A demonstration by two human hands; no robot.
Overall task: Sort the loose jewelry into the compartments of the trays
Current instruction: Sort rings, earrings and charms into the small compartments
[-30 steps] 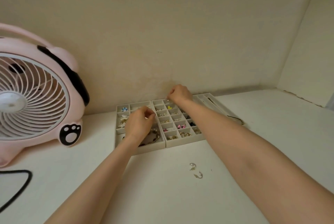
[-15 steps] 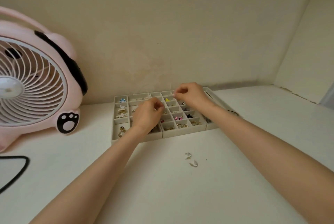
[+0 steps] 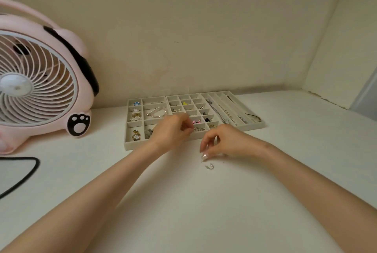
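Picking up the last loose jewelry from the table [image 3: 183,207].
The trays [image 3: 134,147] already hold lots of pieces in their little boxes. I think only two bits are left. The right hand [image 3: 226,143] pinches the first silver piece [image 3: 202,158], thumb and finger together on it. The second silver piece [image 3: 210,166] lies just beside. The left hand [image 3: 173,130] hangs over the trays with curled fingers; I cannot tell if it holds anything.

White table [image 3: 183,212]: trays [image 3: 253,126], fan [image 3: 40,81], earrings [image 3: 209,166], cord [image 3: 30,168].
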